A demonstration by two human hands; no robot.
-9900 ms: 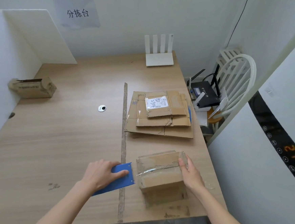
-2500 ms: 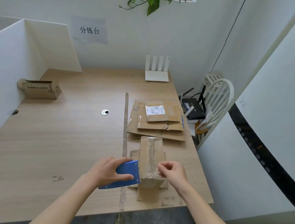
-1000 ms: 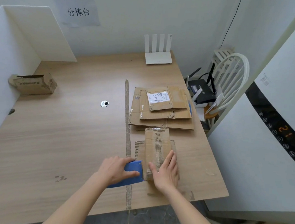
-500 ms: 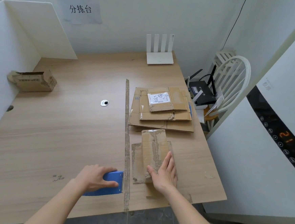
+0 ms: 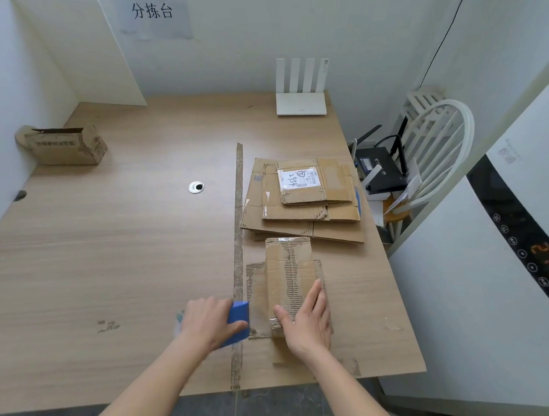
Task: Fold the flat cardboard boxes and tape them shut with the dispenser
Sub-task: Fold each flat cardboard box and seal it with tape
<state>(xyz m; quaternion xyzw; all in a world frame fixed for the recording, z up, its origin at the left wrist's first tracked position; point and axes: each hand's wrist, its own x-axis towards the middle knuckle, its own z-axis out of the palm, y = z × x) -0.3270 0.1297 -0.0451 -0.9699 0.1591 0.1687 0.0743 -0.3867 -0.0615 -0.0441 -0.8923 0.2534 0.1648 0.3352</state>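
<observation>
A small cardboard box (image 5: pixel 287 274) lies near the table's front right, its flaps spread out at the sides. My right hand (image 5: pixel 307 318) presses flat on its near end with straight fingers. My left hand (image 5: pixel 208 324) grips the blue tape dispenser (image 5: pixel 238 316), whose edge touches the box's left flap. A stack of flat cardboard boxes (image 5: pixel 303 203) lies just beyond the box; the top one bears a white label.
A folded box (image 5: pixel 63 145) sits at the far left by a white partition. A white router (image 5: pixel 302 91) stands at the back. A seam strip (image 5: pixel 237 244) runs down the table. A white chair (image 5: pixel 435 148) stands off the right edge.
My left hand has slid the blue dispenser rightward across the seam strip until it is against the box's left flap. My right hand stays pressed on the box.
</observation>
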